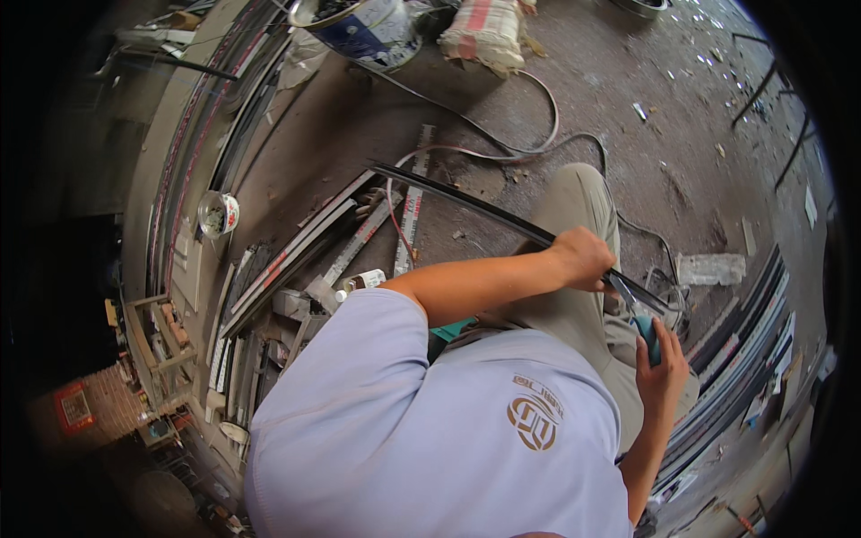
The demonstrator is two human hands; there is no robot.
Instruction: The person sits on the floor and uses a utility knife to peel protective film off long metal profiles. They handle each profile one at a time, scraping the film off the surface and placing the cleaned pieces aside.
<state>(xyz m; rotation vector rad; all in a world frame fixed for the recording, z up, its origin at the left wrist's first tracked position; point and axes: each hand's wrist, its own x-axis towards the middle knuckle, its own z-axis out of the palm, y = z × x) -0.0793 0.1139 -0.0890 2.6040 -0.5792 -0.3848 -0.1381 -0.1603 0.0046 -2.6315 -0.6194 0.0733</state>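
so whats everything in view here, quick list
dark strip: one, black, long and thin, slanting from floor centre to the hands
teal tool: one, at the strip's near end
metal profiles: several, grey, stacked on the floor at left
cable: one, grey, looping over the floor
bucket: one, white and blue, top
sack: one, white and red, top
small can: one, white and red, left
left hand: one, gripping the strip
right hand: one, on the teal tool

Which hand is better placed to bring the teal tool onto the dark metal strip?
The right hand. It already grips the teal tool just below the near end of the dark metal strip. The left hand is closed around that strip, steadying it.
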